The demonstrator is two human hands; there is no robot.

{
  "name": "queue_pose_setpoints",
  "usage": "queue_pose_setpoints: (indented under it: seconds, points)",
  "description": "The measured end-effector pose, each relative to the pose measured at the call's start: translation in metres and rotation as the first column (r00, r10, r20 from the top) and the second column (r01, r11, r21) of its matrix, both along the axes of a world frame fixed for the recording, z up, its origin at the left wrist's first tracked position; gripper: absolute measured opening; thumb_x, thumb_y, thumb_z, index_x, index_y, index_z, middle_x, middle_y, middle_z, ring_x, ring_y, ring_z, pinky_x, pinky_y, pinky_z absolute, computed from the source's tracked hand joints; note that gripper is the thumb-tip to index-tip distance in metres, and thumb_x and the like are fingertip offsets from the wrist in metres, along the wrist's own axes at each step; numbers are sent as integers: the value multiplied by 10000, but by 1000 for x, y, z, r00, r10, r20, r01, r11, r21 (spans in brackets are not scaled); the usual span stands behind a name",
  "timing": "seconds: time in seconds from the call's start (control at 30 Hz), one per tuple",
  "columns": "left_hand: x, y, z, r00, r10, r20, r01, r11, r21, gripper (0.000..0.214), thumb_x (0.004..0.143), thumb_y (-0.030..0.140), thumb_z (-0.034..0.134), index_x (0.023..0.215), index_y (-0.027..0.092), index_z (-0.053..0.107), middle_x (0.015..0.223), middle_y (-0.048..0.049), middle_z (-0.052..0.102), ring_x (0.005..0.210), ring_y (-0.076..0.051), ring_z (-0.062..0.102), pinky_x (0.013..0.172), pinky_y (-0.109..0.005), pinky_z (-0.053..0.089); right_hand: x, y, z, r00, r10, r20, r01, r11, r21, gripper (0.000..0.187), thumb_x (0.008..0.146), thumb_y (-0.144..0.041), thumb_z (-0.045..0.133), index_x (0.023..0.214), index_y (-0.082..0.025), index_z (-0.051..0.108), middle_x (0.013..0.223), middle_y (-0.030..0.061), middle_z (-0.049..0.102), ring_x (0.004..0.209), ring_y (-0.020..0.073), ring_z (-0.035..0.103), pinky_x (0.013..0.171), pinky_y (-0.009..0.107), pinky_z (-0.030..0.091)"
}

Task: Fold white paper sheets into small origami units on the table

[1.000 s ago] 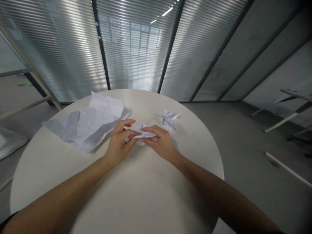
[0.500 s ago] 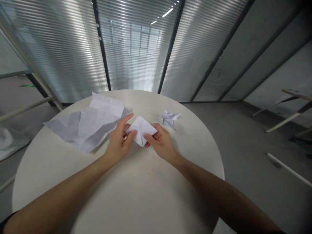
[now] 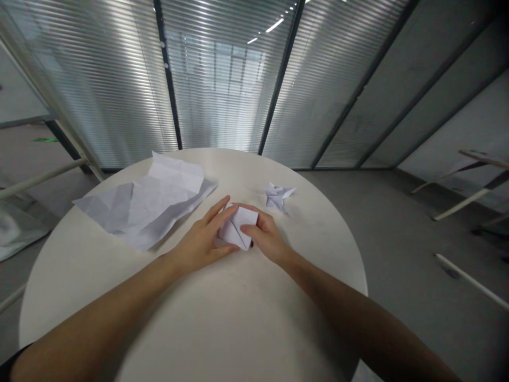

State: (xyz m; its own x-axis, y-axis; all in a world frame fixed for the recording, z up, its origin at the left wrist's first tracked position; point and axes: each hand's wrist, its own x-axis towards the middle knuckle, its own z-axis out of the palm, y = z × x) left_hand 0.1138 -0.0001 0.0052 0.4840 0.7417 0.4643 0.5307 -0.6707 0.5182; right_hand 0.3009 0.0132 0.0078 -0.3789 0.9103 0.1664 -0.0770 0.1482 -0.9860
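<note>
A small folded square of white paper is held between my two hands above the round table. My left hand grips its left side, fingers along the far edge and thumb at the near edge. My right hand pinches the right side, its thumb on top and the other fingers mostly hidden behind the paper. Creases and a dark slit between flaps show on its upper face. Just beyond my right hand lies a folded paper figure with pointed tips.
Creased white paper sheets lie at the left of the white round table. A glass wall with blinds stands behind the table. White metal bars are at the left, and another table is at the right.
The folded paper has turned from a point-up diamond to a tilted square and shifted slightly right. My left hand has moved right and now spans its left side.
</note>
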Motion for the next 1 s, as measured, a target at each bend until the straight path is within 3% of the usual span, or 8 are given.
queue_pose_setpoints:
  seconds: [0.17,0.27,0.43,0.53,0.63,0.77,0.9,1.0]
  points:
    - [2,0,-1,996,-73,59,74,997,-4,836,693,377,731,1397,278,291,1462,-116,318,1313,-296,361,1054,-447,362,1,-4,5,989,134,-58,-128,988,88,669,699,-463,689,1284,-236,456,1062,53,600,927,185,573,766,296,499]
    - [6,0,1,981,-72,178,82,995,-49,773,676,348,754,1340,266,365,1361,-117,440,1229,-282,447,1012,-444,398,0,-3,5,970,239,-55,-231,965,123,794,611,-610,709,1260,-227,460,1073,68,596,980,216,572,815,337,494]
    - [11,-1,3,960,-126,248,144,988,-56,673,726,252,716,1319,261,397,1333,-112,470,1230,-279,430,1030,-458,361,-3,1,-2,990,142,-2,-141,983,118,541,670,-438,738,1124,-209,554,1030,44,624,946,201,586,842,338,487]
    - [11,-2,0,964,-108,242,120,992,-32,579,792,209,632,1318,250,392,1329,-111,461,1239,-259,419,1042,-445,352,-5,2,-7,995,103,-1,-102,990,97,460,718,-333,699,1140,-209,561,971,29,640,815,168,599,726,299,513]
    - [11,-3,-1,976,-65,206,64,998,9,529,820,163,562,1315,234,391,1358,-121,411,1277,-249,378,1067,-441,327,-4,4,-11,997,71,-4,-71,996,46,515,742,-279,657,1235,-239,514,943,20,645,675,136,581,563,248,501]
    - [10,-5,-3,990,27,139,-39,996,80,460,839,140,488,1288,215,420,1400,-134,375,1301,-248,367,1064,-437,339,-3,6,-14,1000,2,29,-4,998,59,505,758,-241,618,1254,-246,519,1010,38,642,647,130,580,484,221,481]
    - [7,-4,-9,988,107,107,-133,955,266,427,802,79,479,1205,213,515,1343,-110,483,1188,-226,508,982,-378,439,-6,1,-12,986,-72,149,56,993,107,383,781,-169,547,1156,-226,601,913,37,648,630,132,573,437,202,465]
    - [6,-3,-8,976,116,182,-165,944,284,394,794,73,493,1145,229,581,1246,-79,581,1099,-200,577,945,-353,470,-9,-3,-10,979,-102,176,82,990,116,415,786,-158,525,1185,-259,576,916,27,635,640,129,581,435,198,481]
